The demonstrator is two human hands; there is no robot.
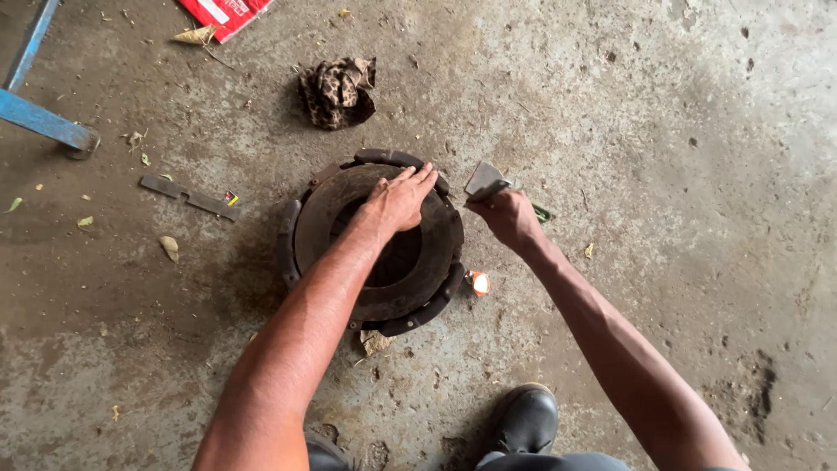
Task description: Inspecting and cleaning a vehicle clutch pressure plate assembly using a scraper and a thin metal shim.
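The round metal assembly (375, 244) lies on the concrete floor (654, 131). The left hand (399, 199) rests flat and open upon it. The right hand (508, 215) grips a hammer (485, 180) beside its rim.

Dark rust-brown round metal clutch plate (384, 253) with black outer segments. Above it, crumpled leopard-spotted tan-and-black rag (337, 91). Left of plate, flat grey metal strip (189, 198); farther left, blue painted steel frame (39, 113). Just right of plate, small orange-white scrap (479, 282). Below plate, black boot (526, 419). Red packet (223, 15) above the rag.
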